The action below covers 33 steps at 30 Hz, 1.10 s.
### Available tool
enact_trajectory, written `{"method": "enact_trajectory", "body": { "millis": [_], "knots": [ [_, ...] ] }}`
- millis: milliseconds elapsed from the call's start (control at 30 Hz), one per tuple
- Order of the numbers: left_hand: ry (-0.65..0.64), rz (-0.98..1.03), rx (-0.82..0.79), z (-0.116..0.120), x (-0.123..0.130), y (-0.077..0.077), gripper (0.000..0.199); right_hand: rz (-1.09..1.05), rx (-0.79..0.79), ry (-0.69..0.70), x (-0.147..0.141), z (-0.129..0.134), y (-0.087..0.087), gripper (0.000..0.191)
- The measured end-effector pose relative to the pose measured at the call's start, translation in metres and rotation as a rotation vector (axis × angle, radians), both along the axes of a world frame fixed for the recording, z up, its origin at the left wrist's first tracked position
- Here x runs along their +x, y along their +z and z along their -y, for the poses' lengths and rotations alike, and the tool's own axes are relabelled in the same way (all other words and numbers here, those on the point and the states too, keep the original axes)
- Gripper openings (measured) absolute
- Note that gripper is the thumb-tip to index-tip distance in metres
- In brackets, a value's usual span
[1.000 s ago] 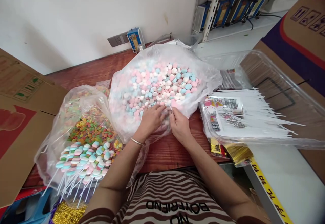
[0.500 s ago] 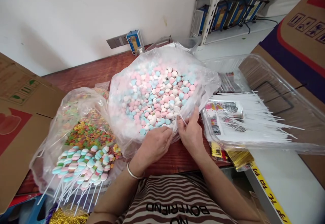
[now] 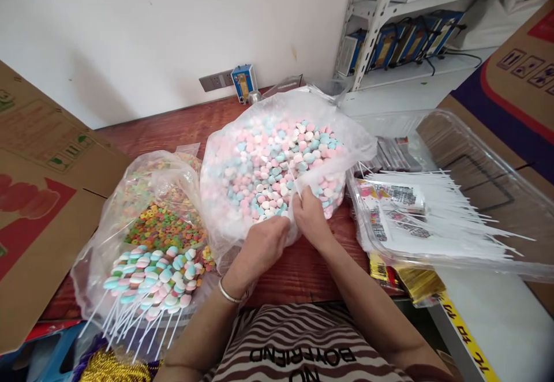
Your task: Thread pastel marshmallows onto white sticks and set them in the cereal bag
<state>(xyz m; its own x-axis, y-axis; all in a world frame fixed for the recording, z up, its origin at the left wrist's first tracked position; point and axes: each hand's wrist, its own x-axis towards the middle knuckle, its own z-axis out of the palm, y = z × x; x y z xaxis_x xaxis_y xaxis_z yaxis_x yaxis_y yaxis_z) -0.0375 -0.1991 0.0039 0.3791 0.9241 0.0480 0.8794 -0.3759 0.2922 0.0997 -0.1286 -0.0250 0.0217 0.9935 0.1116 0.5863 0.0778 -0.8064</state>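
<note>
A large clear plastic bag (image 3: 229, 220) full of pink, blue and white candies (image 3: 277, 171) lies on the red-brown table (image 3: 173, 119). My left hand (image 3: 267, 243) is closed on the bag's near edge. Just right of it, my right hand (image 3: 310, 214) pinches a thin white stick (image 3: 293, 175) that points up over the candies, and its fingers also touch the bag's edge. To the left, a second bag (image 3: 108, 209) holds small colourful rings (image 3: 162, 226). Several sticks threaded with candies (image 3: 153, 275) rest on its near part.
On the right, a clear plastic tray (image 3: 389, 255) holds many white sticks (image 3: 454, 214) and printed packets (image 3: 400, 194). Cardboard boxes (image 3: 56, 139) stand at both sides. A small blue device (image 3: 243, 82) is by the wall, beside a metal shelf (image 3: 372, 36).
My right hand has moved a little left and up, with the stick now upright over the candies. The bag's near right edge has folded inward. The whole view has shifted slightly.
</note>
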Motion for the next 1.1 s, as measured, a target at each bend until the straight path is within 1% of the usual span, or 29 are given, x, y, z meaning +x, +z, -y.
{"method": "enact_trajectory", "body": {
  "millis": [67, 100, 167, 200, 267, 333, 367, 433, 500, 567, 633, 700, 767, 800, 867, 933, 1100],
  "knots": [
    [-0.123, -0.042, -0.035, 0.009, 0.005, -0.005, 0.017, 0.022, -0.010, -0.024, 0.019, 0.029, 0.001, 0.028],
    [-0.162, -0.066, -0.036, 0.013, 0.009, -0.010, 0.015, 0.045, -0.001, -0.059, 0.029, 0.045, 0.001, 0.037],
    [-0.179, -0.103, -0.008, 0.018, 0.018, -0.024, 0.013, 0.054, 0.036, -0.114, 0.044, 0.074, 0.002, 0.055],
    [-0.169, -0.109, 0.008, 0.019, 0.023, -0.032, 0.014, 0.027, 0.062, -0.103, 0.048, 0.084, 0.003, 0.059],
    [-0.138, -0.099, 0.032, 0.019, 0.030, -0.047, 0.021, -0.085, 0.096, 0.012, 0.047, 0.093, 0.006, 0.056],
    [-0.135, -0.049, 0.049, 0.019, 0.033, -0.056, 0.025, -0.225, 0.080, 0.178, 0.038, 0.089, 0.009, 0.049],
    [-0.148, -0.003, 0.048, 0.019, 0.033, -0.057, 0.026, -0.281, 0.051, 0.240, 0.033, 0.083, 0.009, 0.046],
    [-0.158, 0.149, 0.015, 0.023, 0.028, -0.052, 0.027, -0.348, -0.028, 0.298, 0.025, 0.071, 0.008, 0.045],
    [-0.096, 0.355, -0.028, 0.029, 0.018, -0.042, 0.029, -0.366, -0.106, 0.337, 0.023, 0.063, 0.005, 0.045],
    [0.057, 0.578, -0.031, 0.036, 0.007, -0.031, 0.031, -0.325, -0.121, 0.386, 0.026, 0.064, 0.001, 0.044],
    [0.232, 0.827, -0.029, 0.040, -0.002, -0.024, 0.032, -0.248, -0.075, 0.435, 0.030, 0.071, -0.004, 0.041],
    [0.377, 1.104, -0.083, 0.042, -0.007, -0.021, 0.032, -0.177, -0.039, 0.473, 0.033, 0.081, -0.009, 0.039],
    [0.465, 1.338, -0.161, 0.041, -0.008, -0.022, 0.035, -0.123, -0.036, 0.500, 0.033, 0.089, -0.014, 0.039],
    [0.494, 1.418, -0.186, 0.040, -0.007, -0.023, 0.034, -0.102, -0.037, 0.509, 0.033, 0.092, -0.017, 0.039],
    [0.533, 1.512, -0.211, 0.039, -0.005, -0.024, 0.031, -0.081, -0.030, 0.516, 0.032, 0.095, -0.021, 0.039],
    [0.536, 1.552, -0.218, 0.038, -0.004, -0.025, 0.033, -0.078, -0.018, 0.519, 0.031, 0.097, -0.023, 0.039],
    [0.485, 1.603, -0.211, 0.037, -0.004, -0.023, 0.053, -0.082, -0.009, 0.518, 0.030, 0.098, -0.020, 0.039]
  ]
}}
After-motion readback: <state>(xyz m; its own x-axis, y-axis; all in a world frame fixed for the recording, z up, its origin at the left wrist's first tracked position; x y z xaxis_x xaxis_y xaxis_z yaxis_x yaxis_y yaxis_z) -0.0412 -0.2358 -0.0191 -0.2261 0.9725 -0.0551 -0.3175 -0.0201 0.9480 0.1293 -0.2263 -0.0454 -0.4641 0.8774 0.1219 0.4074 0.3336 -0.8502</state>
